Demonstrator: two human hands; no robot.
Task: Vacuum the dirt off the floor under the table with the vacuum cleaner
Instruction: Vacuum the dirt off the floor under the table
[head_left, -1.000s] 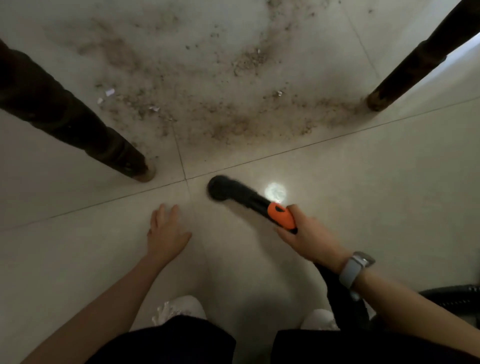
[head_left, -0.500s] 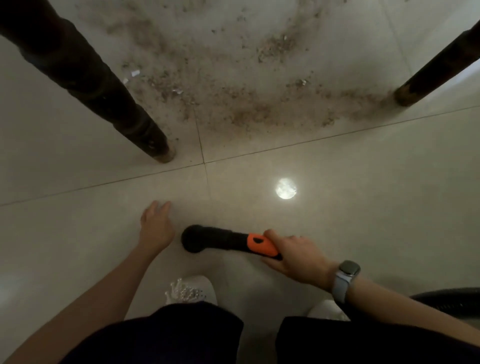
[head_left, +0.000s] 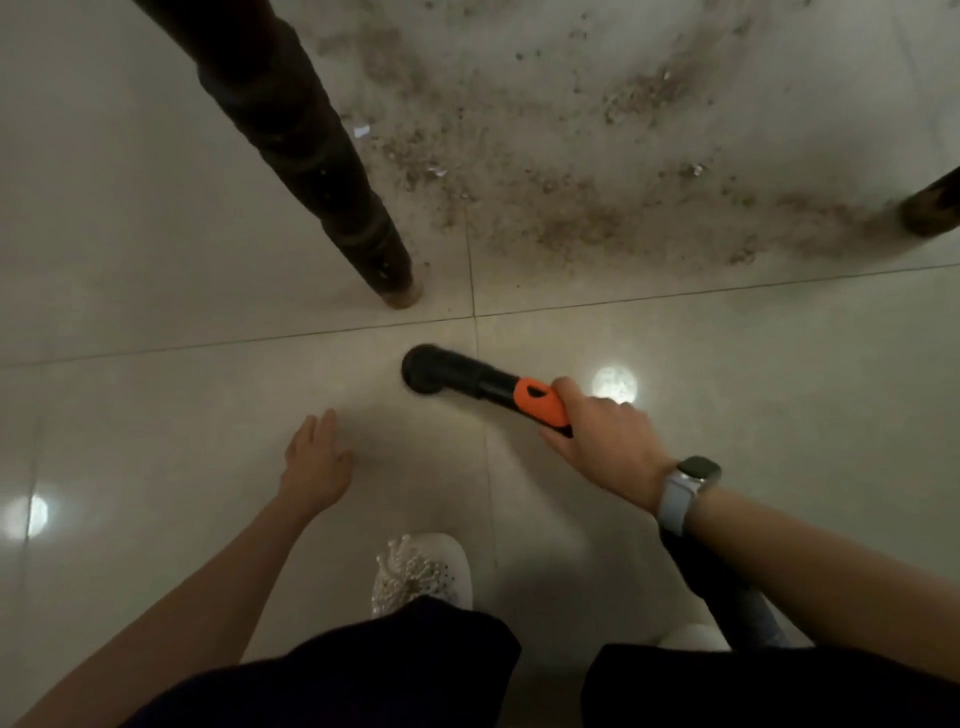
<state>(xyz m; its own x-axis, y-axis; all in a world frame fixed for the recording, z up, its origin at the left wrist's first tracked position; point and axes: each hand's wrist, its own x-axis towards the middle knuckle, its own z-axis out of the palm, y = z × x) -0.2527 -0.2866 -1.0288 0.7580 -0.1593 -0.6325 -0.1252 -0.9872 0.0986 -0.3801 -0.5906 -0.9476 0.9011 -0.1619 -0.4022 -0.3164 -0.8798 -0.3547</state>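
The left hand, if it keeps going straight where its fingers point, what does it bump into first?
The left hand points up and a bit right over bare floor tile. Further along that line stands the foot of the dark table leg, probably the first thing met, though depth is unclear.

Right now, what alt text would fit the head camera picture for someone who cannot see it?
A person's right hand grips a black and orange vacuum cleaner wand, its round nozzle down at clean tile short of the dirt spread between two dark table legs. The left hand hovers open over the floor above a white shoe.
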